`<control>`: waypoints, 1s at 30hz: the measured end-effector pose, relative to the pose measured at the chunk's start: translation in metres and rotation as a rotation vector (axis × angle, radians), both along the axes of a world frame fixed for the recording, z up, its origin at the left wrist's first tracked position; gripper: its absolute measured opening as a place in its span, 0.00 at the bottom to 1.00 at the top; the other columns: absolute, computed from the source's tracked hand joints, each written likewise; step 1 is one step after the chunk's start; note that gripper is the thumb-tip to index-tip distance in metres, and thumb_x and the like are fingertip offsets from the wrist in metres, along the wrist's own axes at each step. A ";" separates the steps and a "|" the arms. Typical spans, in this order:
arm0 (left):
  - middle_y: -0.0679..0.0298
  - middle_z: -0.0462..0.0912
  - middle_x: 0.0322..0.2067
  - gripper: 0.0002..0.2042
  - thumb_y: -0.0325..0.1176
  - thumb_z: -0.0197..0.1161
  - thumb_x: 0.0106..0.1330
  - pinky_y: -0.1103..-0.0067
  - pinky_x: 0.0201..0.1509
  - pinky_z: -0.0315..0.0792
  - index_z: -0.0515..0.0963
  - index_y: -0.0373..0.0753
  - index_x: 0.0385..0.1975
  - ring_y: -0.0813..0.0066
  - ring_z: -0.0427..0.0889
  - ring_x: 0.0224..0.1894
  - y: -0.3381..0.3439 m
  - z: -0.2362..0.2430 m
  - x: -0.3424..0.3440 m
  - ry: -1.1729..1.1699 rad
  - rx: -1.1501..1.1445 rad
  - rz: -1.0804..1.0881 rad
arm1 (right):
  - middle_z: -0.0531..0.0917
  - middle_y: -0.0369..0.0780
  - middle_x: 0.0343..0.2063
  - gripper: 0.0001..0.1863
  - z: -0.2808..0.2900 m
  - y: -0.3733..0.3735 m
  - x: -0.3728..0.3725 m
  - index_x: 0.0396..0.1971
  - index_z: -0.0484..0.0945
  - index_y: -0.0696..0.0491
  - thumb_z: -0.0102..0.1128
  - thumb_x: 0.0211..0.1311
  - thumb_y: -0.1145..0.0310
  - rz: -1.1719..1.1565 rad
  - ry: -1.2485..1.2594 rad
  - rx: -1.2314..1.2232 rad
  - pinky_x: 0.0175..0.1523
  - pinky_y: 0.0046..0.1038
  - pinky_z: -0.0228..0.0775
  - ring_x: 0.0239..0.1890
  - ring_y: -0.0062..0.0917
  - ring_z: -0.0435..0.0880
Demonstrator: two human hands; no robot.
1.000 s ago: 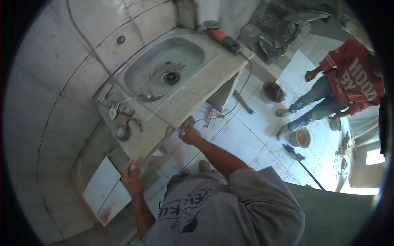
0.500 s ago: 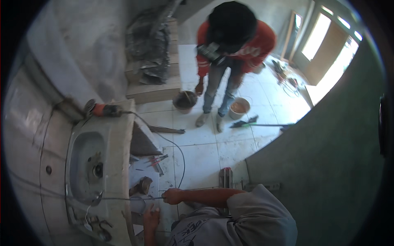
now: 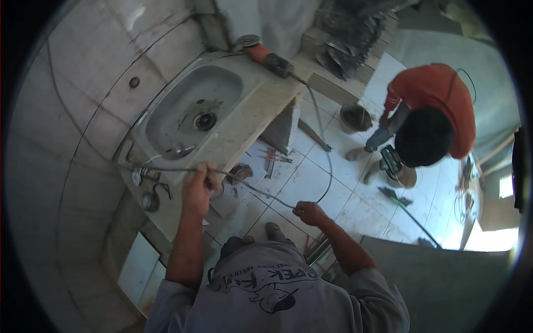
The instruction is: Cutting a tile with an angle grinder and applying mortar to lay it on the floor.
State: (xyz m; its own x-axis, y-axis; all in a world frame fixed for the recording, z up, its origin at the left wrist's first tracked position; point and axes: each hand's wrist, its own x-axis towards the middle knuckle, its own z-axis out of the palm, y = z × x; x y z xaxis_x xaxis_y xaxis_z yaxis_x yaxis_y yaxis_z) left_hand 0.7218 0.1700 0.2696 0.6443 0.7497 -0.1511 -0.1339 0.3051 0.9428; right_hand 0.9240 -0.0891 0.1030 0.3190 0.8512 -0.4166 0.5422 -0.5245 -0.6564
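A grey power cable (image 3: 250, 186) comes from the tiled wall at the left and passes across the counter's front. It runs between my hands, then curves up to an orange and black angle grinder (image 3: 266, 59) lying on the counter's far end. My right hand (image 3: 311, 213) is closed in a fist round the cable above the floor tiles. By the counter's front edge, my left hand (image 3: 201, 186) has its fingers curled round the cable too. A grey sink (image 3: 152, 130) is set into the counter (image 3: 247, 125), with a tap (image 3: 149, 201) at its near end.
A person (image 3: 433, 105) in a red top bends over at the right, beside a dark bucket (image 3: 355, 118) and a second bucket (image 3: 404, 178). Red-handled pliers (image 3: 277, 157) lie on the floor tiles under the counter. A green-handled broom (image 3: 416, 222) lies farther right.
The view has swung to the right. My left hand has come up from below the cable and taken hold of it. My right hand has moved outward from the counter with the cable. The person bends lower.
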 end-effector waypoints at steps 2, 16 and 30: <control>0.67 0.74 0.22 0.15 0.44 0.50 0.71 0.81 0.28 0.68 0.74 0.37 0.37 0.79 0.74 0.25 0.013 0.005 -0.021 -0.084 -0.039 0.139 | 0.81 0.44 0.27 0.15 0.025 0.032 0.025 0.29 0.78 0.54 0.52 0.60 0.57 0.014 0.175 0.020 0.38 0.35 0.74 0.26 0.34 0.82; 0.65 0.78 0.31 0.20 0.47 0.52 0.68 0.82 0.34 0.68 0.74 0.36 0.48 0.80 0.74 0.28 0.000 0.018 -0.132 0.026 0.067 0.599 | 0.81 0.48 0.29 0.11 0.305 0.218 0.045 0.37 0.77 0.52 0.49 0.62 0.62 0.479 -0.436 0.285 0.40 0.38 0.71 0.35 0.41 0.81; 0.67 0.77 0.29 0.17 0.44 0.51 0.70 0.86 0.31 0.67 0.74 0.36 0.45 0.83 0.74 0.27 0.050 -0.014 -0.208 -0.028 0.018 0.864 | 0.81 0.45 0.18 0.30 0.343 0.334 0.266 0.26 0.79 0.61 0.44 0.63 0.46 -0.485 -0.646 0.099 0.29 0.30 0.71 0.19 0.30 0.81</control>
